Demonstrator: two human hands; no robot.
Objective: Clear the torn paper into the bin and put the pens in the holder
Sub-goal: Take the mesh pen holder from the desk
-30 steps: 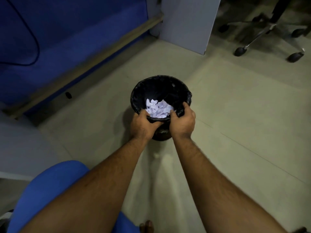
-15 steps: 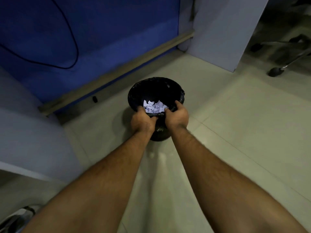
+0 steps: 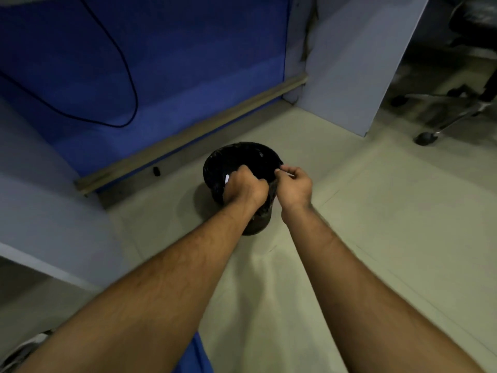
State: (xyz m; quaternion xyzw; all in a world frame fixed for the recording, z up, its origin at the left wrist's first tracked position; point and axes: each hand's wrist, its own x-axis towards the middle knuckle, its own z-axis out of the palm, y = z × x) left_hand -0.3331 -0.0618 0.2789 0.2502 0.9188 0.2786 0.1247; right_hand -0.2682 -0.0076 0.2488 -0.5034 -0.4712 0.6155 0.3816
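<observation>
the bin [image 3: 242, 157] stands on a pale, smooth tiled floor [image 3: 376, 224] with thin grout lines. beyond the bin, a blue partition panel [image 3: 188, 63] rises above a tan wooden skirting strip [image 3: 188, 135]; a black cable [image 3: 126, 76] loops across the panel. grey-white desk panels stand to the left of the bin and beyond it to the right [image 3: 357, 63]. further right of the bin, the metal legs and castor of an office chair [image 3: 430, 130] appear, blurred.

compared with half a second ago, the left hand [image 3: 243, 188] has moved from the near rim into the mouth of the bin, and most of the torn paper [image 3: 227, 179] is now hidden behind it; only a small white sliver shows at the hand's left edge. the right hand [image 3: 294, 188] has shifted to the bin's right rim.

the bin is round, tapering downward, lined with a glossy, wrinkled black bag. left-hand fingers are curled together inside the bin; what they grip cannot be determined. right-hand fingers are pinched on the bag edge at the rim. both forearms are bare.
</observation>
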